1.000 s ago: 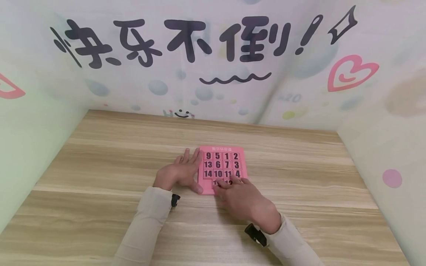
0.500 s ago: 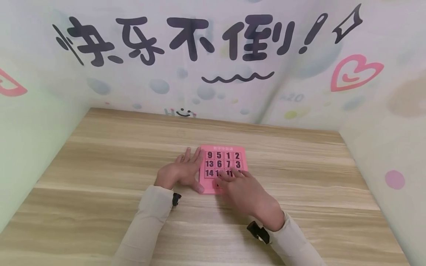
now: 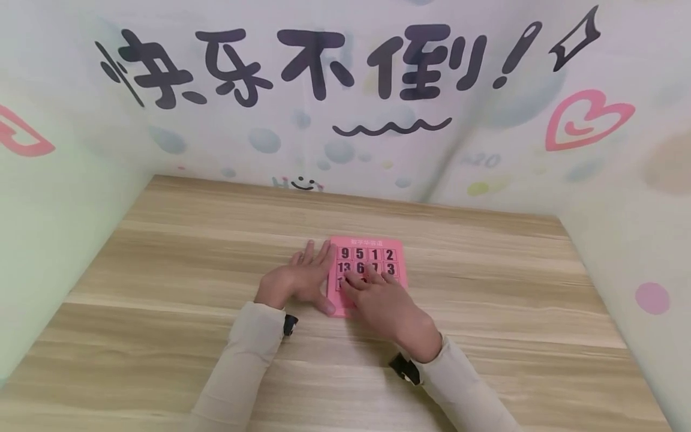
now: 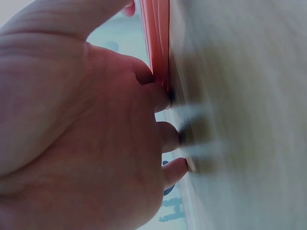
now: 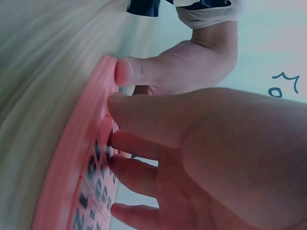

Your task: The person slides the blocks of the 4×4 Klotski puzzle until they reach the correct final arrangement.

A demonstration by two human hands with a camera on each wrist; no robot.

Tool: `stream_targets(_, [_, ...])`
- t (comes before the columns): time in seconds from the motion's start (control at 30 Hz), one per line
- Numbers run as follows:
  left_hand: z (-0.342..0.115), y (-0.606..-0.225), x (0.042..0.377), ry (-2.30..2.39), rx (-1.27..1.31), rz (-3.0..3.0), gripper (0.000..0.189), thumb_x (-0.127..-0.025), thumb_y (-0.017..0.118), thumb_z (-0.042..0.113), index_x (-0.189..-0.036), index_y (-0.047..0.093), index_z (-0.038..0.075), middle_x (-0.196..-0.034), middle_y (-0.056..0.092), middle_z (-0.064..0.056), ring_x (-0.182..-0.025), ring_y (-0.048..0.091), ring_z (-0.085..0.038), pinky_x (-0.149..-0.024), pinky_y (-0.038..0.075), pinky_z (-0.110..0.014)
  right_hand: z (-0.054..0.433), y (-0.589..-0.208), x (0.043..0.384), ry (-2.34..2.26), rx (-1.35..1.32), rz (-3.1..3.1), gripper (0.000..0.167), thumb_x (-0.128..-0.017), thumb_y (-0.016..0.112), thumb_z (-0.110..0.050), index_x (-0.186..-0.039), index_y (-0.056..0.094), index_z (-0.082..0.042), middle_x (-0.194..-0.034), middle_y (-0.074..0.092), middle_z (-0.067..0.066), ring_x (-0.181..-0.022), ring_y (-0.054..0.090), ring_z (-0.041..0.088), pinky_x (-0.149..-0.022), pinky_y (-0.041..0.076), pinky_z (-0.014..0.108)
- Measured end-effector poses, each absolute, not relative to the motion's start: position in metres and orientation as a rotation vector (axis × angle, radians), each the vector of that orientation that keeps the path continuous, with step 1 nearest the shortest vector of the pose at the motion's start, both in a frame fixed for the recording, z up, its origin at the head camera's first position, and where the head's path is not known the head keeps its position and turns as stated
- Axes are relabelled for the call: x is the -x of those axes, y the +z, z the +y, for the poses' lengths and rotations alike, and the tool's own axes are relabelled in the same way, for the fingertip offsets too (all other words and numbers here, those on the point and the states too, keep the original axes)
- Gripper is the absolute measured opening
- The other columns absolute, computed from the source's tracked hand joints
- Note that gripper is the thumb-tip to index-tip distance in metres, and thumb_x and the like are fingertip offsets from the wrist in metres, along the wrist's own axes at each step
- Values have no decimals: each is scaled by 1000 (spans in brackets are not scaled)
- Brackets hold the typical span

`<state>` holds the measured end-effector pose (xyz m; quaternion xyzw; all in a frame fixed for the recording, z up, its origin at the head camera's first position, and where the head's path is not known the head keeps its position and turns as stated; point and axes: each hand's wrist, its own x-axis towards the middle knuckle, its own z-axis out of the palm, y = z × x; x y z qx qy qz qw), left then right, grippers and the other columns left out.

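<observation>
A pink sliding number puzzle [image 3: 367, 242] lies flat on the wooden table, its black-numbered tiles [image 3: 375, 255] facing up. Along its left side is my left hand [image 3: 297, 282], fingers spread, the thumb at the near-left corner and the fingertips at the far-left edge. In the left wrist view, fingertips [image 4: 165, 136] reach down to the table beside the puzzle's pink side [image 4: 158, 33]. My right hand [image 3: 385, 306] lies over the lower rows with its fingertips on the tiles, thumb near the front edge in the right wrist view. Several lower tiles are hidden beneath it.
The wood-grain table [image 3: 216, 216] ends at a printed backdrop [image 3: 302, 144] behind, with pale panels at both sides. Black devices are strapped at both wrists, the right one [image 3: 406, 369] hanging below the sleeve.
My right hand has moved left and slightly farther over the puzzle, now covering more of the third row. My left hand stays at the left edge. The head view has shifted slightly.
</observation>
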<state>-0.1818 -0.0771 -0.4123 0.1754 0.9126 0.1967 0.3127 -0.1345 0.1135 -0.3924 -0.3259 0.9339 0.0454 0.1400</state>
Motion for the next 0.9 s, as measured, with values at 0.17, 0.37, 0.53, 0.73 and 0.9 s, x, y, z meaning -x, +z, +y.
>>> stream_targets(0.17, [-75,-410,181,505,-460,2411,126,-77,81,45,-159,-8,8,-165,-16,-8,-149,-22,-34,-123,-6,-50,112,-394,133,115,932,2700,49,-104,49,-34,-151,44,-20,-158,37,0,-148,29,36,-114,33,58])
stream_targets(0.37, [-74,-411,181,503,-457,2407,127,-77,81,45,-159,-8,8,-165,-17,-7,-149,-23,-34,-123,-7,-50,111,-396,131,118,936,2706,50,-103,50,-37,-150,46,-20,-157,40,1,-147,31,37,-114,34,57])
stream_targets(0.53, [-74,-412,182,509,-447,2404,127,-76,82,44,-158,-9,8,-165,-17,-8,-149,-23,-34,-123,-7,-51,111,-394,131,110,928,2687,48,-104,50,-35,-149,47,-20,-157,40,0,-146,32,36,-115,34,57])
stream_targets(0.73, [-75,-412,182,517,-429,2403,127,-77,82,43,-158,-9,8,-165,-16,-7,-149,-23,-33,-124,-7,-50,112,-393,129,106,949,2689,44,-103,50,-33,-146,52,-21,-155,43,0,-144,36,37,-114,34,57])
stream_targets(0.9, [-74,-412,182,521,-433,2404,127,-77,82,42,-158,-8,8,-165,-16,-8,-150,-22,-34,-124,-7,-50,112,-392,128,116,954,2692,43,-103,50,-29,-145,53,-22,-153,45,-1,-143,38,37,-114,35,57])
